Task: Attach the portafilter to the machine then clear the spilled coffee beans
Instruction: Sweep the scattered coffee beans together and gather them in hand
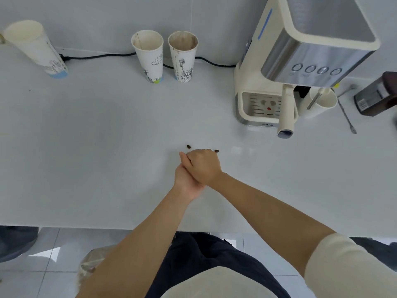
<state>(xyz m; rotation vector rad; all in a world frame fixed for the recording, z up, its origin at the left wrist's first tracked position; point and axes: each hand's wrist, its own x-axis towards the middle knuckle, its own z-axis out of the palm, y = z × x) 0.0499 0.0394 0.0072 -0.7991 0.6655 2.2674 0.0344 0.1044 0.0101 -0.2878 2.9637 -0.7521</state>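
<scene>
The portafilter [287,110] already sits locked under the coffee machine [300,61], its cream handle jutting toward the person, well beyond and to the right of the fingers, so the bean clearing seems to be the step in hand. The right hand [204,166] lies over the left hand [187,179] on the white surface [96,147], likely sweeping beans into a cupped palm; whether either hand's fingers are together on anything cannot be told. Two small dark, glossy coffee beans [188,146] lie loose just past the fingertips.
</scene>
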